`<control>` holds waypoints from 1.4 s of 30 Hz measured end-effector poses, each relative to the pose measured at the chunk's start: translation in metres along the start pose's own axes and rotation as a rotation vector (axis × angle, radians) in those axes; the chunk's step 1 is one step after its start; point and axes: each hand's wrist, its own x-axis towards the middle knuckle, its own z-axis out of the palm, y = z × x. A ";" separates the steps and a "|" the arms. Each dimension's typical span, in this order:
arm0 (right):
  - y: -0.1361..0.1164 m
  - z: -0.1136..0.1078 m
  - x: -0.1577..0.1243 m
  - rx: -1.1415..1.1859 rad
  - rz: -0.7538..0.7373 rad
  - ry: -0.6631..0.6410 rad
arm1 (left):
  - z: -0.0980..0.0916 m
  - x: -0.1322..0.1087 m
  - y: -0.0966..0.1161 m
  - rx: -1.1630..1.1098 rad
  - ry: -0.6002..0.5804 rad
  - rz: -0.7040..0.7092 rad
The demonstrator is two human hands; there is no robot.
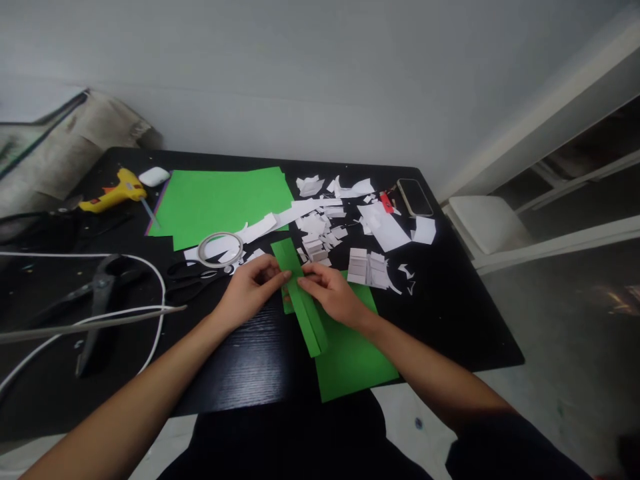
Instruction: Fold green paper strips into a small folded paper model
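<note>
head view: left hand, right hand pinch green strip; fingertips hide fold.

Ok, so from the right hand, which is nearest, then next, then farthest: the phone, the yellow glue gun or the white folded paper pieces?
1. white folded paper pieces: just past the right hand, slightly right.
2. phone: back right of the table.
3. yellow glue gun: far back left.
That hand and the left hand pinch the green strip.
</note>
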 end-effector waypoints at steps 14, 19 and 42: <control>0.009 -0.026 0.009 -0.985 -0.585 0.448 | -0.002 0.005 0.000 -0.346 0.189 -0.063; 0.011 -0.030 0.011 -0.904 -0.527 0.419 | -0.002 0.005 -0.003 -0.349 0.171 -0.090; -0.011 -0.017 0.004 -0.210 -0.379 0.445 | -0.009 0.006 0.001 -0.383 0.255 -0.094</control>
